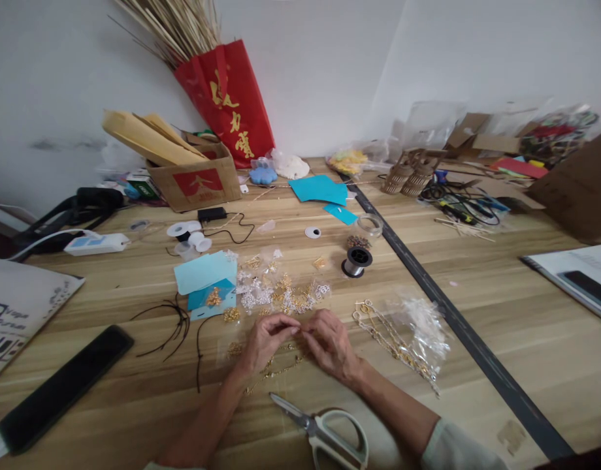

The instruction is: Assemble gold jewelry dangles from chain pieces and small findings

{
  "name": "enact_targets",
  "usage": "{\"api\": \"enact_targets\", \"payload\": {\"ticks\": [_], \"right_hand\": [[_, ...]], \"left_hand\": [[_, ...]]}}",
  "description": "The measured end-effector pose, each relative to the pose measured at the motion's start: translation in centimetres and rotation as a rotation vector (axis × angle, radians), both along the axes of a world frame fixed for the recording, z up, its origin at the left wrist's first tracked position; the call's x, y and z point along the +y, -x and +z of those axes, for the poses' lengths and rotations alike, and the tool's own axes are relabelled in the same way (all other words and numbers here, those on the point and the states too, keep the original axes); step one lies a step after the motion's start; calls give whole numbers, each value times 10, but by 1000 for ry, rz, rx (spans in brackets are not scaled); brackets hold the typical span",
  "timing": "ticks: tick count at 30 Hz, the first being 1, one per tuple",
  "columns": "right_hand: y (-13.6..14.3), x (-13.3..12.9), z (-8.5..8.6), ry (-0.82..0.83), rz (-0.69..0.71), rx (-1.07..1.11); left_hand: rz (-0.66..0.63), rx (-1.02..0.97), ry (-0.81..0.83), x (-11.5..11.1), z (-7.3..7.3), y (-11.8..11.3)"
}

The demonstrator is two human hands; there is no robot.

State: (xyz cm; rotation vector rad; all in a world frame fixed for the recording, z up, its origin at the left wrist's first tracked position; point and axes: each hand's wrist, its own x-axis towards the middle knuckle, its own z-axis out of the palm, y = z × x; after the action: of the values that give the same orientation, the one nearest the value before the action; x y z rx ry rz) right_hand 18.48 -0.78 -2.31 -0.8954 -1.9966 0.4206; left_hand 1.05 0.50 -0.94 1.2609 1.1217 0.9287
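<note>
My left hand (272,337) and my right hand (328,342) meet over the middle of the table. Thumb and fingers of each are pinched together, tip to tip. What lies between them is too small to make out. Under and beside my left hand lies a thin gold chain (283,372). Just beyond the fingers spread small heaps of gold and silver beads (288,295) on clear plastic. Below my hands rest scissors (317,427) with pale handles, their blades closed. Right of my right hand are gold and silver chains (389,339) beside a clear plastic bag (422,326).
Black cords (176,326) and teal cards (206,274) lie left of the beads. A wire spool (356,262) stands beyond them. A long black phone-like slab (68,385) is at the left front. A cardboard box (197,176) and red bag (232,98) stand at the back.
</note>
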Motion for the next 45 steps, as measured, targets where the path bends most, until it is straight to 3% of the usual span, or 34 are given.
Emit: {"api": "enact_targets", "payload": {"ticks": [7,15,27,32,39,45], "right_hand": [[0,0,1,16,13,7],[0,0,1,27,28,-17],[0,0,3,20,33,-62],[0,1,1,16,22,-73],[-2,3,0,-2,-99,-172],[-3,1,6,-14,-56,-118]], "left_hand": [[31,57,-105,-5,-5,-2],[68,197,-201,-9,2,-5],[64,274,-283,-9,1,-6],[72,279,-301,-9,2,-6],[149,184,-235,-6,-5,-2],[138,211,-280,-6,-4,-1]]}}
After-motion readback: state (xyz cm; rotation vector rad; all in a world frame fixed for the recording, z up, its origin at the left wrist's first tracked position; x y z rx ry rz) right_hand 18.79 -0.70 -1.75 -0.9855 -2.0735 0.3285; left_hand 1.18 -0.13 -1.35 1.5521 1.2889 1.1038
